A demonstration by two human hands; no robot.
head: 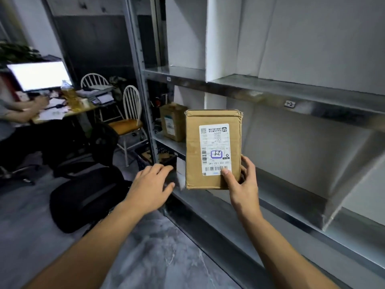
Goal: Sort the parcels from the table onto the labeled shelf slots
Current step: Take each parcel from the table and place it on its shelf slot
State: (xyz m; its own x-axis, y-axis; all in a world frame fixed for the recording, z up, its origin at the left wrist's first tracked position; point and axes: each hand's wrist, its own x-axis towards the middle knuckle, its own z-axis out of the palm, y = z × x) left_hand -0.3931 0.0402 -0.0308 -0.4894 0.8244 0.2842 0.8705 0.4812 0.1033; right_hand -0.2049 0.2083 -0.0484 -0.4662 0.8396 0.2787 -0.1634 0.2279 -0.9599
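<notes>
One-handed hold on a parcel at the shelf, label upside down.
Right hand point(242, 184) pinches the flat brown cardboard parcel point(213, 149) by its lower corner at frame centre; it could tip out. Left hand point(153, 184) hangs open, empty. An inverted handwritten code invites misreading against the grey metal shelf's point(270, 92) slot tag point(290, 104).

Right hand point(241, 184) is up, thumb in front and fingers wrapped behind, gripping tight. Left hand point(153, 185) hangs free beside it, fingers loosely spread.
</notes>
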